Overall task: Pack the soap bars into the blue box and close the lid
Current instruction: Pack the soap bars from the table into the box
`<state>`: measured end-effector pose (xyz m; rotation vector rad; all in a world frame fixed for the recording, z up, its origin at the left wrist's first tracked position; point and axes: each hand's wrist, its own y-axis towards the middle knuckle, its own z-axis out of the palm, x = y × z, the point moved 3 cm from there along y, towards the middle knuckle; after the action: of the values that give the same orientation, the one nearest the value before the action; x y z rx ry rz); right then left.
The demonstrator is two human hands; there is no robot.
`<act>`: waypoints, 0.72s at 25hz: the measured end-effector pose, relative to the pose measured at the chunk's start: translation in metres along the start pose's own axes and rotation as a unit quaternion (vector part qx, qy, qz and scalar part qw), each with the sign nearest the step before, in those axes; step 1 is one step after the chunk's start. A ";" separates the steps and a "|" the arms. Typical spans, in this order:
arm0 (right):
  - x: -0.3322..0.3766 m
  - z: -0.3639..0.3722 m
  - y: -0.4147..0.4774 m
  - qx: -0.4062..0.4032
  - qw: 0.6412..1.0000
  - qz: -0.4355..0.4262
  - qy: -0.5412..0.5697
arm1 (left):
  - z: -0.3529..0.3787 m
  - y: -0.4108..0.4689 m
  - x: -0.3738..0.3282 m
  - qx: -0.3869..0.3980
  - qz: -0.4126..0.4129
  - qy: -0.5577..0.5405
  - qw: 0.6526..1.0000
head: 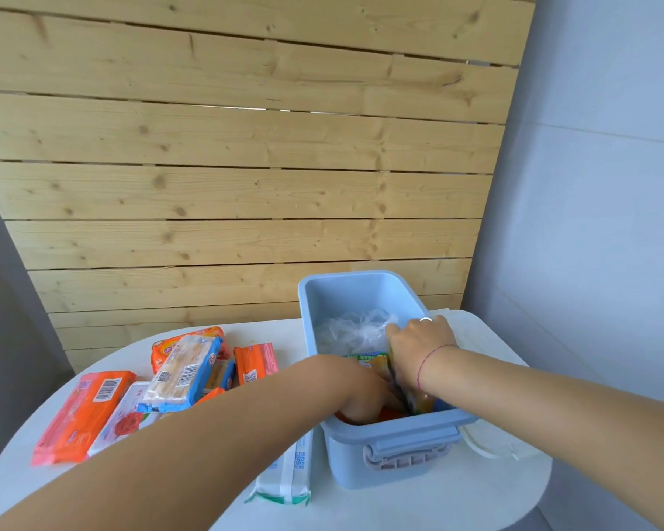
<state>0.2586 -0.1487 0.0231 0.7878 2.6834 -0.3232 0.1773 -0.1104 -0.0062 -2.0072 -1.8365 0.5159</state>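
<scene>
Nearest the camera, a white and green soap pack (284, 480) is lying on the table (399, 507), touching the near left corner of the blue box (365, 465). The box handle (407, 452) is facing the person.

Inside the near end of the box, the left hand (365, 400) is reaching down among orange packs; its grip is hidden below the rim and cannot be judged. The right hand (418, 350) is pinching a yellow and green soap pack (376, 360) that is standing on edge in the box, fingers closed on its upper edge. A clear plastic bag (349, 327) is occupying the far end of the box.

Judgement: the step is seating packs upright. It is best done by pressing them flat against the near wall, so room is being kept for the rest.

The white lid (487, 442) is lying under and to the right of the box. Further left, a pile of soap bars (162, 385) is waiting on the table.
</scene>
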 end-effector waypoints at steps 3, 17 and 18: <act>0.003 0.008 -0.006 0.003 0.998 -0.017 -0.060 | -0.003 -0.005 -0.004 0.000 -0.014 -0.014 1.000; 0.013 -0.002 -0.040 0.241 0.935 -0.241 -0.101 | 0.017 -0.040 0.049 -0.284 -0.277 -0.161 0.904; 0.015 0.002 -0.037 0.250 0.937 -0.222 -0.096 | 0.020 -0.039 0.050 -0.300 -0.281 -0.178 0.894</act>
<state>0.2269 -0.1725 0.0203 0.2290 2.5845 -1.1628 0.1381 -0.0569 -0.0050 -1.6173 -2.9504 0.1440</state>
